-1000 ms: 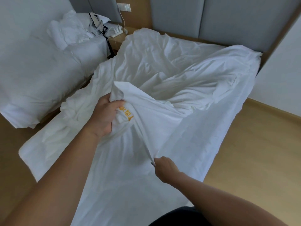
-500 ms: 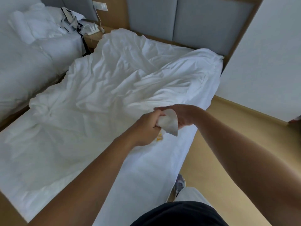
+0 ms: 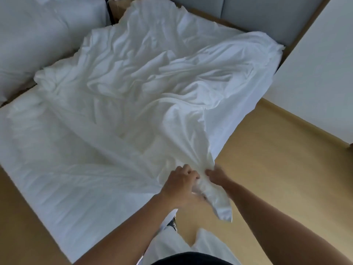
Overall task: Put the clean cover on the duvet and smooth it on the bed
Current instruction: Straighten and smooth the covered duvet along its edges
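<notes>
The left hand [image 3: 181, 185] and right hand [image 3: 215, 175] sit close together at the near right corner of the bed [image 3: 57, 169], both with fingers curled round a bunched corner of the white duvet cover [image 3: 145, 77]. The rest of the cover lies rumpled across the mattress, its gripped end hanging over the wooden floor [image 3: 277, 169].

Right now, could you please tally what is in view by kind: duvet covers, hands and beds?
Duvet covers: 1, the white duvet cover, crumpled on the near bed
Hands: 2, the left hand and the right hand, both gripping one corner of that cover
Beds: 2, the near bed and the neighbouring bed
Total: 5
</notes>
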### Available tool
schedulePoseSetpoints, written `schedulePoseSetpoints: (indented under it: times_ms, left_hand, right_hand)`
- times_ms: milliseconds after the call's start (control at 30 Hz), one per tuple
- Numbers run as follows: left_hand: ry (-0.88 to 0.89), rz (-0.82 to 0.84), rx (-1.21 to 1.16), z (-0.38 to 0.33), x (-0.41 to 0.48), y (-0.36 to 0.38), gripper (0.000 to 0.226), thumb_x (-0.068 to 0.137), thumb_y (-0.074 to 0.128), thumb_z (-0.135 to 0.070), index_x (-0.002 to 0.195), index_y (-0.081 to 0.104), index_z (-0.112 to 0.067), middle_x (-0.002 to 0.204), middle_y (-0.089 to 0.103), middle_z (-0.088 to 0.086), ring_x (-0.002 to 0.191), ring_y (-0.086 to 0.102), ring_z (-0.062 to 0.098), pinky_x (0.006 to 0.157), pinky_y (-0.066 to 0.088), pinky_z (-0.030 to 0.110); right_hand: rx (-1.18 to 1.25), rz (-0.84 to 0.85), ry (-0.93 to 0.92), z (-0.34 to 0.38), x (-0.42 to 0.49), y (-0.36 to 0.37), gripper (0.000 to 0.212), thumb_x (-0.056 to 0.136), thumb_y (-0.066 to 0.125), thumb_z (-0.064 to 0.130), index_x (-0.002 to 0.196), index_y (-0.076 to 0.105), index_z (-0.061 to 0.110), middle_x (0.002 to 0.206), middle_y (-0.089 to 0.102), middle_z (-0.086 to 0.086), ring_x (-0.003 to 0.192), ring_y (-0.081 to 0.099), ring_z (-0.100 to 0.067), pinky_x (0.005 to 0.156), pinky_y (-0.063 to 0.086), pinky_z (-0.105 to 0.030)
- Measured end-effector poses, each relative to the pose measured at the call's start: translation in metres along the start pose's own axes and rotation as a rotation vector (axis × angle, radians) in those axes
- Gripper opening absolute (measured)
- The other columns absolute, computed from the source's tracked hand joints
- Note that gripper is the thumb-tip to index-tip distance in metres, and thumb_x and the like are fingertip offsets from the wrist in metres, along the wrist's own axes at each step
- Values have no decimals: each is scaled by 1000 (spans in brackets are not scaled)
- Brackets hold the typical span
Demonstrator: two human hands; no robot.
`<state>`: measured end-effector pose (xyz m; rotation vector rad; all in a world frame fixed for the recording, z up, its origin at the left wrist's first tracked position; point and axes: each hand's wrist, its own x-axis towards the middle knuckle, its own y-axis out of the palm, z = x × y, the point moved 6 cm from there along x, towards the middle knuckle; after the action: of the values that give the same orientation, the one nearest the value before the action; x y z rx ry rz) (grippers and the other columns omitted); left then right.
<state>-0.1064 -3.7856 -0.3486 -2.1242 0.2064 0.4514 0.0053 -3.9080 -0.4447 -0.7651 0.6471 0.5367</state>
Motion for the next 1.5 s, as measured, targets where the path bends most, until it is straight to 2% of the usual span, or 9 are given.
schedulePoseSetpoints:
  times_ms: [233, 467, 733, 900, 1033, 1133, 1267, 1333, 1500]
  left_hand:
    - [-380, -31, 188, 108, 52, 17, 62, 95, 55, -55, 140, 50, -14, 148, 38, 10, 132, 40, 34, 108, 39, 42]
    - [-198, -447, 343, 136, 148, -12, 48, 94, 58, -23, 141, 52, -19, 151, 37, 11, 126, 41, 42, 101, 43, 54]
    - [-222, 519, 446, 151, 207, 78, 46, 98, 53, -21, 144, 50, -23, 135, 59, 7, 120, 57, 31, 93, 43, 30]
    - [78, 108, 710, 144, 292, 17, 55, 81, 72, -17, 132, 57, -33, 131, 47, 3, 124, 46, 30, 98, 43, 39]
    - [345, 297, 1392, 138, 359, 15, 118, 53, 89, -56, 151, 26, -37, 160, 11, 8, 148, 8, 36, 117, 3, 53]
    - [566, 409, 1446, 150, 376, 40, 75, 72, 76, -53, 138, 50, -28, 147, 41, 5, 142, 32, 31, 116, -2, 50]
    - [646, 565, 1205, 123, 388, 50, 21, 89, 54, -23, 108, 62, -25, 109, 68, 1, 100, 65, 27, 80, 41, 29]
    - [629, 434, 1155, 82, 420, 29, 18, 91, 54, -26, 108, 59, -24, 107, 67, 5, 98, 66, 31, 72, 40, 32]
    - [627, -27, 1142, 3, 482, -16, 10, 87, 53, -10, 89, 49, -20, 99, 63, 10, 95, 61, 33, 80, 39, 40]
  right_hand:
    - [190, 24, 146, -153, 42, 62, 23, 97, 55, 21, 118, 54, 12, 110, 63, -7, 109, 60, -32, 98, 49, -47]
    - [147, 44, 135, -180, 127, 94, 59, 62, 58, 29, 120, 59, 18, 101, 69, -3, 91, 68, -27, 81, 60, -48]
    - [40, -381, -320, -81, 144, 67, 54, 84, 68, 42, 131, 59, 17, 139, 50, -4, 122, 47, -28, 101, 42, -44]
    - [330, -559, -194, -77, 142, 62, 47, 90, 50, 43, 124, 65, 16, 115, 64, -4, 106, 60, -27, 94, 47, -40]
    - [347, -364, -211, -88, 141, 86, 74, 88, 34, 75, 135, 52, 21, 130, 58, 7, 121, 52, -17, 105, 41, -38]
    - [14, -141, -204, -121, 144, 121, 91, 76, 38, 85, 140, 40, 20, 133, 50, 5, 127, 47, -19, 108, 37, -37]
    - [24, 49, 48, -144, 153, 144, 80, 74, 58, 75, 134, 46, 24, 129, 57, 6, 123, 53, -24, 91, 42, -33]
    - [62, -64, 60, -136, 155, 140, 42, 96, 49, 59, 104, 59, 19, 103, 69, -4, 104, 61, -32, 78, 41, -35]
    - [320, -433, 257, -172, 135, 102, 48, 100, 45, 47, 64, 45, 15, 59, 55, -5, 67, 50, -36, 63, 34, -42]
